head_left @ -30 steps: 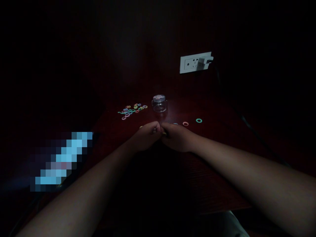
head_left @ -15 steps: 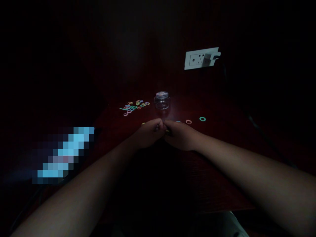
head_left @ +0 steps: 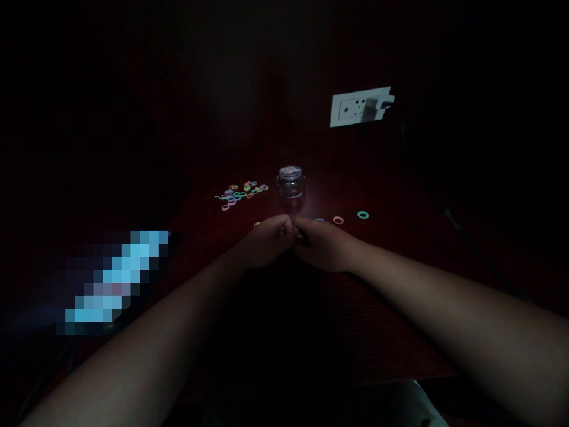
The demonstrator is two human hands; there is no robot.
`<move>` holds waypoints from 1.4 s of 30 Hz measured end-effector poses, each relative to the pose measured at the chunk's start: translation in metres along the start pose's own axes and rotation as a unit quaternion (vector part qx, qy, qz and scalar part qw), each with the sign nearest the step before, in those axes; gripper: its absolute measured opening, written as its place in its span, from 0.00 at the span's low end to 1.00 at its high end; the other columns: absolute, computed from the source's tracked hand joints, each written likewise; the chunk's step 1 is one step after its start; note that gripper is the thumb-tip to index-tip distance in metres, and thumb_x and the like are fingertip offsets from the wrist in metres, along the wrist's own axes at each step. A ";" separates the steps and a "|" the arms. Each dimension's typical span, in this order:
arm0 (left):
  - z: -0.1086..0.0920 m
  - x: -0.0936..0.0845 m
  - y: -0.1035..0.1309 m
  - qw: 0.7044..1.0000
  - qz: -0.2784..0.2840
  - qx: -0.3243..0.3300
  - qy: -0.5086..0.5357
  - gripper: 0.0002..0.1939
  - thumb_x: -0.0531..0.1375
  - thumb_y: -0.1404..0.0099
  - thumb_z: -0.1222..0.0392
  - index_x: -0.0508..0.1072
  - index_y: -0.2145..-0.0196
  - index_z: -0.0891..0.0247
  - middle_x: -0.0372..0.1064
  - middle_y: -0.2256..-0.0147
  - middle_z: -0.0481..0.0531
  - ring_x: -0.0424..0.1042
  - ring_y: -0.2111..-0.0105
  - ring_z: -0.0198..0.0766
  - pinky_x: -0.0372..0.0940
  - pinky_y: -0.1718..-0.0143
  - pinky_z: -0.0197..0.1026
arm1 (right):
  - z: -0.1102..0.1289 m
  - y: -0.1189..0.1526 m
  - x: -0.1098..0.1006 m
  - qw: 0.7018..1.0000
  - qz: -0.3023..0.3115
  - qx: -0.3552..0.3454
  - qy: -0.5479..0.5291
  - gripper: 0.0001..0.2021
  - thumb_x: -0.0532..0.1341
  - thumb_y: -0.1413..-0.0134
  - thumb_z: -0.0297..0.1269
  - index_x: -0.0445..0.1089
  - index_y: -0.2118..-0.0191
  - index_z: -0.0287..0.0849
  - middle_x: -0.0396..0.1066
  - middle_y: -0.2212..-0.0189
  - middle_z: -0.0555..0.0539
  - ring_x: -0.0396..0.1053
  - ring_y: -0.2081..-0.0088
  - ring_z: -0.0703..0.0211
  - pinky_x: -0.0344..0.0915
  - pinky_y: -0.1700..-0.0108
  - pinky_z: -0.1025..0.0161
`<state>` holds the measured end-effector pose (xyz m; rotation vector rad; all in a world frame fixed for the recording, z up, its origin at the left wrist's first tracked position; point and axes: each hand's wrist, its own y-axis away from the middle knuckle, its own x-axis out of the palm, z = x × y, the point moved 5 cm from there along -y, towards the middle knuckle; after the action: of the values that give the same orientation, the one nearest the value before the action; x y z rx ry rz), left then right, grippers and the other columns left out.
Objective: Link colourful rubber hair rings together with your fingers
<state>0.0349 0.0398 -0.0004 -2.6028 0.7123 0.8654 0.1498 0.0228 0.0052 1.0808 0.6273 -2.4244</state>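
Note:
My left hand (head_left: 269, 242) and my right hand (head_left: 322, 244) meet at the middle of the dark red table, both closed, fingertips together. A bit of a yellow hair tie (head_left: 300, 237) shows at the right hand's curled fingers. What the left fingers pinch is hidden. Just beyond the hands stands a clear jar (head_left: 291, 186), its patterned lid on. Right of the right hand lie a pink hair tie (head_left: 338, 220) and a green hair tie (head_left: 363, 214). A blue hair tie (head_left: 319, 220) is partly covered by that hand; another yellow one (head_left: 256, 225) peeks out by the left hand.
A loose pile of several coloured hair ties (head_left: 237, 194) lies left of the jar. At the left, a lit, pixelated screen (head_left: 120, 276) sits near my forearm. A wall socket (head_left: 360, 108) with a plugged-in charger is at the back right. A cable (head_left: 480, 252) runs along the right.
Both hands keep the same closed, touching pose. The whole view has shifted very slightly; nothing on the table has visibly moved.

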 end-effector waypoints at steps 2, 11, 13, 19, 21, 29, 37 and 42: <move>0.000 0.000 0.000 1.000 0.003 -0.002 0.006 0.08 0.52 0.40 0.57 0.61 0.71 0.65 0.64 0.71 0.47 0.62 0.73 0.29 0.56 0.74 0.32 | 0.000 0.000 0.000 1.000 0.000 0.001 -0.003 0.10 0.55 0.56 0.29 0.62 0.63 0.43 0.70 0.67 0.48 0.66 0.68 0.61 0.58 0.68 0.64; 0.001 0.000 0.000 1.000 0.005 -0.006 0.003 0.06 0.52 0.41 0.59 0.62 0.71 0.65 0.64 0.71 0.47 0.61 0.73 0.29 0.56 0.74 0.31 | -0.002 -0.001 0.001 1.000 0.002 0.010 0.004 0.11 0.55 0.56 0.29 0.63 0.63 0.43 0.70 0.66 0.47 0.66 0.67 0.60 0.58 0.67 0.63; 0.001 0.000 0.000 1.000 0.006 -0.008 0.011 0.06 0.52 0.40 0.60 0.62 0.71 0.65 0.64 0.72 0.47 0.61 0.73 0.29 0.56 0.74 0.31 | -0.001 -0.001 0.001 1.000 0.002 0.009 0.006 0.10 0.55 0.56 0.30 0.62 0.63 0.43 0.70 0.66 0.47 0.66 0.67 0.60 0.59 0.68 0.63; 0.000 0.000 0.000 1.000 0.003 -0.008 0.014 0.05 0.52 0.41 0.61 0.62 0.71 0.65 0.65 0.70 0.48 0.63 0.72 0.30 0.57 0.73 0.31 | 0.000 -0.001 0.001 1.000 0.002 0.000 0.002 0.10 0.54 0.56 0.29 0.62 0.63 0.43 0.70 0.67 0.47 0.66 0.68 0.60 0.58 0.68 0.64; 0.000 0.000 0.001 1.000 -0.001 -0.007 0.007 0.05 0.52 0.41 0.61 0.62 0.71 0.65 0.65 0.70 0.48 0.63 0.72 0.30 0.57 0.72 0.32 | 0.000 -0.001 0.001 1.000 0.000 0.000 0.000 0.10 0.55 0.56 0.29 0.62 0.63 0.43 0.70 0.66 0.47 0.66 0.67 0.60 0.58 0.67 0.64; -0.003 0.000 0.001 1.000 0.002 -0.010 0.019 0.06 0.52 0.41 0.59 0.61 0.72 0.65 0.64 0.72 0.46 0.61 0.74 0.29 0.55 0.74 0.31 | -0.001 -0.001 0.001 1.000 0.004 0.009 0.001 0.10 0.55 0.56 0.29 0.62 0.63 0.43 0.70 0.66 0.48 0.65 0.67 0.60 0.58 0.67 0.64; -0.002 0.000 0.000 1.000 0.000 -0.011 0.000 0.07 0.52 0.41 0.59 0.61 0.72 0.65 0.63 0.73 0.46 0.60 0.74 0.29 0.55 0.74 0.32 | 0.000 0.000 0.000 1.000 0.004 0.006 -0.002 0.11 0.55 0.56 0.29 0.63 0.63 0.43 0.70 0.66 0.48 0.66 0.67 0.60 0.57 0.68 0.64; -0.001 0.000 0.000 1.000 0.001 -0.009 -0.003 0.06 0.52 0.41 0.59 0.62 0.71 0.65 0.63 0.72 0.47 0.61 0.73 0.30 0.56 0.73 0.32 | 0.001 0.000 -0.002 1.000 0.006 0.009 0.003 0.11 0.55 0.57 0.29 0.63 0.63 0.43 0.70 0.66 0.48 0.66 0.66 0.59 0.57 0.67 0.64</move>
<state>0.0353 0.0391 0.0006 -2.6142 0.7078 0.8840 0.1505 0.0232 0.0072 1.0960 0.6010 -2.4228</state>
